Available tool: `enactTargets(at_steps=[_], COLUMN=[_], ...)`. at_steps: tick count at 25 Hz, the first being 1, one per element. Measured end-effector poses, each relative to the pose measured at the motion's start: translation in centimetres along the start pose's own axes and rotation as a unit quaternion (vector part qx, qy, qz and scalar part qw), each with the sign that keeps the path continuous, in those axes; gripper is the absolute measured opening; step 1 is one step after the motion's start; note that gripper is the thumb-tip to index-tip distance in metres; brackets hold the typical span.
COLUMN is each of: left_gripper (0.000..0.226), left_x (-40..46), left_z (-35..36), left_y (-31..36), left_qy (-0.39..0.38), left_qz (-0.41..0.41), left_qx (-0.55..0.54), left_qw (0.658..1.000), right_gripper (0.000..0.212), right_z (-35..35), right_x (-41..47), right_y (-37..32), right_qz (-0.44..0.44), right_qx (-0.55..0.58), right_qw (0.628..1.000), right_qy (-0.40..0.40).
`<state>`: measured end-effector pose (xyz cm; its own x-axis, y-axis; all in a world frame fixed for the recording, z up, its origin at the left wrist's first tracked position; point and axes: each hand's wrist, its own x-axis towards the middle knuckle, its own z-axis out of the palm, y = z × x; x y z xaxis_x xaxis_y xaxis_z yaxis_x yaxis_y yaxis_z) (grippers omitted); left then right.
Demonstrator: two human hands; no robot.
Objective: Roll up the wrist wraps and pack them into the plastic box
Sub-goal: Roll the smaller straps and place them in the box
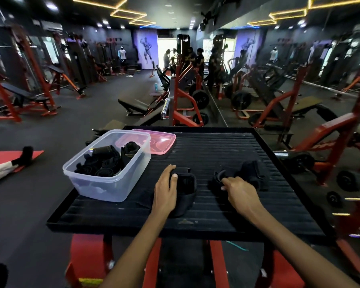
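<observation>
Wrist wrap point(184, 185) seemingly under left hand point(164, 191)

The left hand point(165, 189) covered part of a black wrist wrap point(184, 185). Black-on-black hid where the loose wraps point(246, 175) ended under the right hand point(240, 193). The rolls in the plastic box point(104, 188) blurred together.
</observation>
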<state>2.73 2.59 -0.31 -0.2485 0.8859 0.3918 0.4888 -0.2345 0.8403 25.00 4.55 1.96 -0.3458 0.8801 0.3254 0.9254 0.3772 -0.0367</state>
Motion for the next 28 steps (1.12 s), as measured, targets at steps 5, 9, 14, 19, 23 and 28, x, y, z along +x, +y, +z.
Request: enactTargets(at_steps=[5,9,14,19,23,28], left_gripper=[0.037,0.033,0.042,0.04,0.029,0.026], left_x=[0.0,0.3,0.7,0.8,0.5,0.4], left_z=[-0.4,-1.8,-6.0,-8.2,-8.4,-9.0], left_y=[0.4,0.5,-1.1,-2.2,-2.6,-0.8], left_qy=[-0.01,-0.042,-0.188,-0.282,-0.307,-0.298], left_qz=[-0.06,-0.135,-0.105,-0.046,-0.045,-0.073], left_qx=[-0.057,-0.075,0.16,0.373,0.267,0.114], left_qw=[0.997,0.987,0.963,0.883,0.912,0.945], right_gripper=[0.023,0.034,0.049,0.031,0.031,0.049], right_z=[0.1,-1.0,0.1,-0.7,-1.4,-0.7], right_x=[-0.1,-0.1,-0.5,0.4,0.0,-0.3], right_y=[-1.6,-5.8,-10.7,-8.3,-8.4,-10.3], right_qz=[0.067,-0.036,-0.149,-0.051,-0.025,-0.038], right_qx=[-0.008,0.078,0.03,0.088,0.072,0.135], right_qw=[0.998,0.984,0.987,0.99,0.991,0.99], right_qy=[-0.017,0.154,-0.053,-0.093,-0.111,-0.014])
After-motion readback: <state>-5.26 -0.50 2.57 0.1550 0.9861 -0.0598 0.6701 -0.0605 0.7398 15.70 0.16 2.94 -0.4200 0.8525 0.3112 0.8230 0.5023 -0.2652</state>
